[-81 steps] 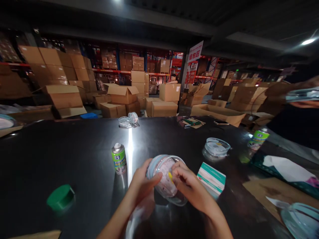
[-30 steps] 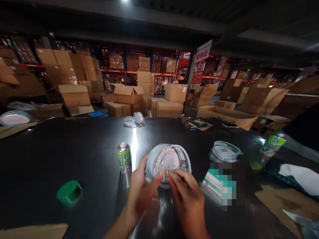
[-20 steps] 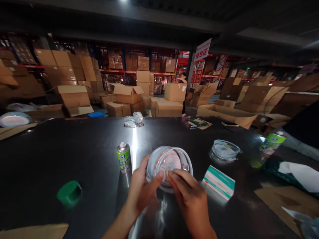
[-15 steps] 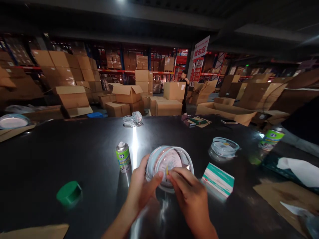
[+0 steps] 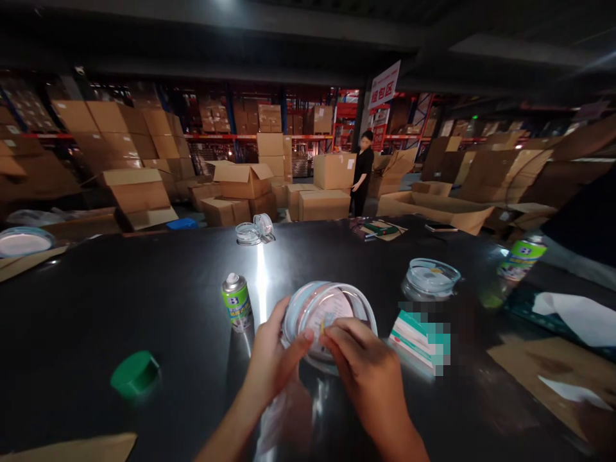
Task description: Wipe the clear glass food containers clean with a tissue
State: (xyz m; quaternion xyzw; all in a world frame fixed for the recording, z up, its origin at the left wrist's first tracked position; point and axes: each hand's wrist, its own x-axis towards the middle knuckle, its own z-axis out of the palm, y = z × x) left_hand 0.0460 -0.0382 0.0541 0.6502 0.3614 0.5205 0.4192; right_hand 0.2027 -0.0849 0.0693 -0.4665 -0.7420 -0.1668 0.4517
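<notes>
A round clear container (image 5: pixel 332 308) with a printed label inside is tilted above the dark table. My left hand (image 5: pixel 279 350) grips its left side, thumb on the near face. The fingertips of my right hand (image 5: pixel 363 359) are pinched at the label, on a small yellow piece (image 5: pixel 323 326) that is mostly hidden. Left of my hands stands a green spray can (image 5: pixel 237 303). To the right lies a green and white box (image 5: pixel 418 340), partly pixelated, and behind it sits another round clear container (image 5: pixel 433 280).
A green cap (image 5: pixel 135 374) lies on the dark table (image 5: pixel 192 385) at the left. Small clear containers (image 5: pixel 255 230) stand at the far edge. A second can (image 5: pixel 522 258), a phone (image 5: pixel 441 228) and cardboard (image 5: pixel 553 378) are on the right. Beyond, a person (image 5: pixel 363 170) stands near cartons.
The person beyond the table now shows more fully, with a hand lowered beside a carton. My hands keep nearly the same hold on the container. The view has shifted slightly.
</notes>
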